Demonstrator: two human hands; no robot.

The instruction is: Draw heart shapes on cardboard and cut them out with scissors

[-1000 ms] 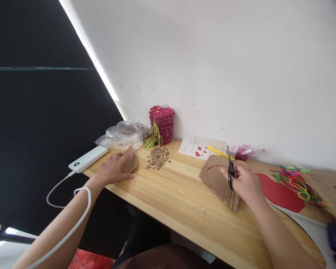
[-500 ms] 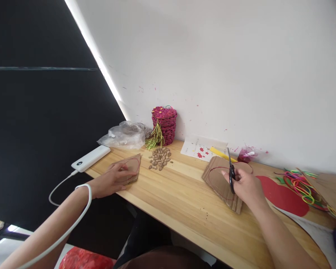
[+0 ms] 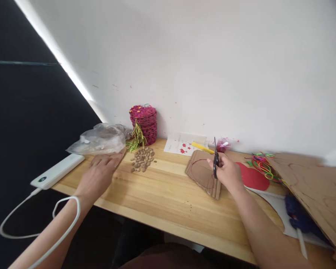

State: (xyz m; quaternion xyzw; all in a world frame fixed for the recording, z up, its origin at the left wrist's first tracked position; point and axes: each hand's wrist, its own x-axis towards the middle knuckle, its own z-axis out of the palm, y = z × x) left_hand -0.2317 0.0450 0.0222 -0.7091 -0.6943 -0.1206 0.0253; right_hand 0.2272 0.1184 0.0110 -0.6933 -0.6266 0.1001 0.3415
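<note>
My left hand point(image 3: 98, 175) lies flat, fingers stretched out, on a small brown cardboard piece point(image 3: 120, 154) at the left of the wooden table point(image 3: 162, 198), right beside a crumpled plastic bag point(image 3: 99, 139). Only the piece's far edge shows past my fingers. My right hand point(image 3: 228, 175) is closed on black scissors point(image 3: 215, 158) with the blades pointing up. It rests on a larger cardboard piece point(image 3: 200, 172) marked with a red curved line.
A pile of seeds point(image 3: 142, 158) and a pink woven stack point(image 3: 144, 121) sit near the wall. A white power bank point(image 3: 56, 171) with its cable lies far left. To the right are star-printed paper point(image 3: 182, 146), a red shape point(image 3: 253, 178), coloured bands point(image 3: 261, 164), a blue glue gun point(image 3: 299, 218) and a big cardboard sheet point(image 3: 319, 190).
My left hand slid the small cardboard piece back toward the plastic bag and flattened on it. The right hand kept the scissors on the larger cardboard. The view swung to the right.
</note>
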